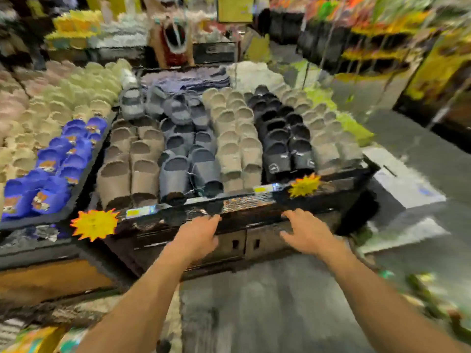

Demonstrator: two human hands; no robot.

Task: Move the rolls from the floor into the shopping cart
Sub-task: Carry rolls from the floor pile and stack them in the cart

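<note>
Blurred head view of a shop aisle; no rolls and no shopping cart can be made out, so the position of either cannot be told. Both bare forearms reach forward over the grey floor. The left hand and the right hand are held side by side, well apart, with fingers loosely spread; each grip is released and grasps nothing. The fingertips of both lie at or just short of the dark front edge of a display bench; blur hides whether they touch it. The bench carries rows of slippers: tan slippers, blue-grey slippers, cream slippers, black slippers. Two yellow starburst tags hang on its front edge. To the left, a neighbouring stand holds bright blue slippers and pale ones behind. A white box lies on the floor to the right of the bench. Shelves of coloured goods stand beyond.
</note>
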